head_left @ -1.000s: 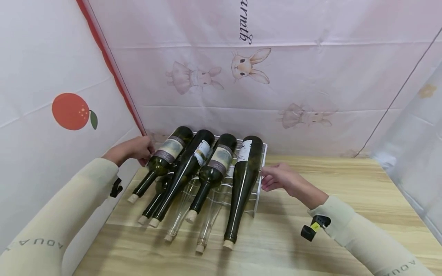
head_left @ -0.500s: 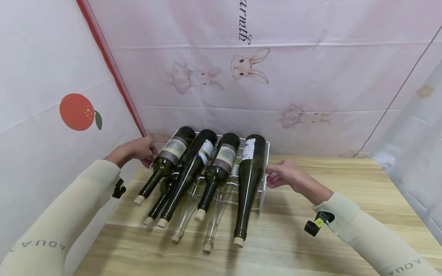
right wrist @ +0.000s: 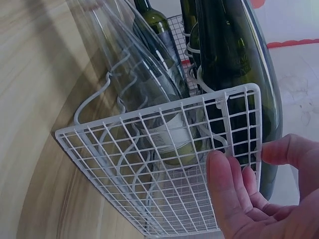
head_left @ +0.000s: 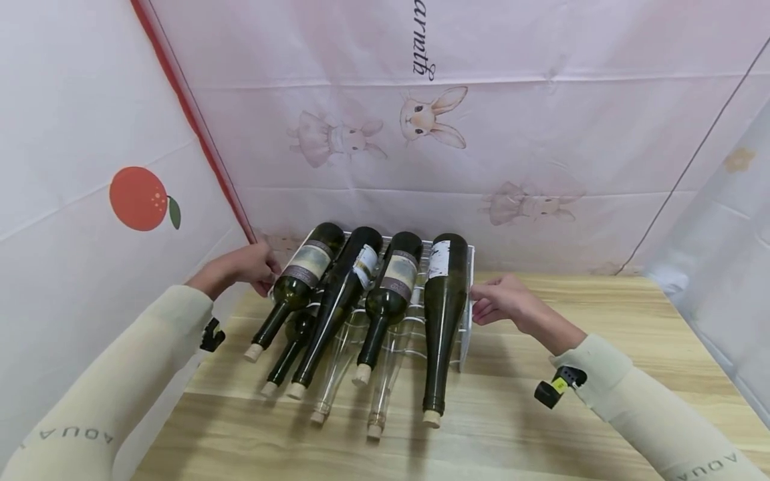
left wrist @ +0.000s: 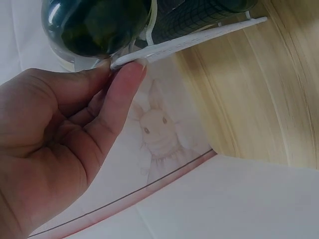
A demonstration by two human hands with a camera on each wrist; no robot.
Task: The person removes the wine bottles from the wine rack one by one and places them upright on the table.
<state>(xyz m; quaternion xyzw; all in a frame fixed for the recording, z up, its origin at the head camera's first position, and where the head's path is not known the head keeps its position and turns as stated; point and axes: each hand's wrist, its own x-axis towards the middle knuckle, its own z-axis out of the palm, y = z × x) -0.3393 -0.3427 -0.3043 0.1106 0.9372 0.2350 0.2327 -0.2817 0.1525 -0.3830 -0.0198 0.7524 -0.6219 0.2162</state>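
Note:
A white wire wine rack [right wrist: 149, 164] stands on the table, with corked bottles lying in two tiers. On top are several dark green bottles, among them a labelled one [head_left: 311, 264] at the left and a slim one [head_left: 442, 321] at the right. Below them lie a dark bottle [head_left: 295, 341] and clear glass bottles [head_left: 385, 374]. My left hand [head_left: 255, 267] pinches the rack's left side edge between thumb and fingers, beside a bottle's base. At the other side, my right hand [head_left: 505, 300] grips the upper edge of the mesh panel, fingertips against the wires.
The wood-grain table [head_left: 571, 387] extends in front of the rack and to its right. A printed rabbit curtain [head_left: 433, 167] hangs close behind the rack. At the left is a white curtain with an orange print [head_left: 138, 199].
The rack and its bottles have shifted right and turned slightly, the corked necks swinging right. Both hands have moved along with it, keeping their hold.

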